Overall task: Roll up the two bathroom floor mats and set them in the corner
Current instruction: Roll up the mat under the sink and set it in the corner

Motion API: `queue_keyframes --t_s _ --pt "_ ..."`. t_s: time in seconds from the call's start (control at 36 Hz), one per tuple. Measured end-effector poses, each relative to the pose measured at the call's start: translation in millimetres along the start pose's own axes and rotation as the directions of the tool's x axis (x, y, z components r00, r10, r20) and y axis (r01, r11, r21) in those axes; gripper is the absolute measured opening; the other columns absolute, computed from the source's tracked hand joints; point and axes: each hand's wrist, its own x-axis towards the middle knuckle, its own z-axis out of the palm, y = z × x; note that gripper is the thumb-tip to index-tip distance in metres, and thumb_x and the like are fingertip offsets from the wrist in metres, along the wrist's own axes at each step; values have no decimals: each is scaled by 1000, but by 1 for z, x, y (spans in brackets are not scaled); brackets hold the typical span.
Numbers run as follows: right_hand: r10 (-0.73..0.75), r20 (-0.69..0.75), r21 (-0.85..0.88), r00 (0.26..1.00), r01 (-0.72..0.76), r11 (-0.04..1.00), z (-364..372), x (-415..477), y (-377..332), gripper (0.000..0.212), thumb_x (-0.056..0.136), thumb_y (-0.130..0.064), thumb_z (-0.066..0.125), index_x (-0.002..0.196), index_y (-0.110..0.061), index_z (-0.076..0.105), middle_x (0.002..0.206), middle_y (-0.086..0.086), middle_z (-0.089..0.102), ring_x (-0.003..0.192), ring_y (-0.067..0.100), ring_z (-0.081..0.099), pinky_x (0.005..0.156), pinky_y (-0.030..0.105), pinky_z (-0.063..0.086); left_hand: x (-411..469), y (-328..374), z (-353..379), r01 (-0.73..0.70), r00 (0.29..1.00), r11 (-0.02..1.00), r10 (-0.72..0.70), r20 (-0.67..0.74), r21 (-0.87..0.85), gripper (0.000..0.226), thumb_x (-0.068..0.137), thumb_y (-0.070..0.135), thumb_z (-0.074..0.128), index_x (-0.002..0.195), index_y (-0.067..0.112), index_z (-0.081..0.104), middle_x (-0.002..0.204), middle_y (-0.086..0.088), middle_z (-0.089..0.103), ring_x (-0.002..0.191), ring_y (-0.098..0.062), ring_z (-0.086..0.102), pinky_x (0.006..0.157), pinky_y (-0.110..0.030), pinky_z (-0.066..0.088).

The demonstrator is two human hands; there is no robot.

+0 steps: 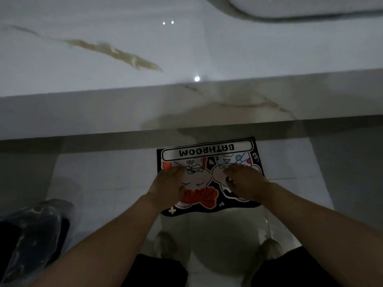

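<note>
A black bath mat with cartoon figures and the word BATHROOM lies flat on the tiled floor, partly under the counter's front edge. My left hand rests on its left side, fingers apart, palm down. My right hand presses on its right side the same way. The mat's near edge curves slightly upward between my forearms. Only one mat is in sight.
A marble counter with a white basin at the top right spans the view above the mat. A bin with a clear plastic liner stands at the lower left. My shoes are on the pale floor tiles below the mat.
</note>
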Motion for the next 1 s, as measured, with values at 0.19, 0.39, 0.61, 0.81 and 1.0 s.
queue_keyframes --t_s 0.19,0.39,0.61,0.81,1.0 --pt "23 -8 -50 1000 -23 999 86 82 61 47 95 -33 43 138 -15 42 138 10 46 118 28 51 94 39 47 104 -32 87 -144 987 983 151 -57 117 57 87 29 48 136 2 45 135 -19 53 120 -36 53 104 -46 37" --pt "116 -117 -60 986 -124 991 160 140 109 43 91 -28 47 133 -16 47 133 10 51 115 31 54 90 40 49 186 -39 151 -173 982 964 185 -42 201 53 93 24 48 141 10 32 142 -10 43 127 -30 40 104 -36 29" --pt "185 -100 -91 978 -195 977 175 118 142 43 93 -25 45 133 -12 45 133 13 49 113 32 54 87 39 50 219 -22 173 -236 962 958 254 -103 162 46 90 25 52 132 6 44 129 -12 54 116 -31 50 96 -38 37" --pt "374 -60 9 926 -374 927 194 133 186 55 91 -31 49 141 -13 35 143 16 38 121 35 49 93 39 46 238 -16 197 -266 946 936 300 -125 231 56 89 25 54 139 10 35 139 -7 45 126 -26 42 107 -37 29" --pt "629 134 264 766 -639 722 264 127 220 71 83 -28 58 141 -4 25 144 27 26 125 43 40 103 47 40 242 -28 213 -308 937 909 341 -75 281 56 87 22 51 140 10 36 138 -8 46 127 -26 41 109 -38 28"
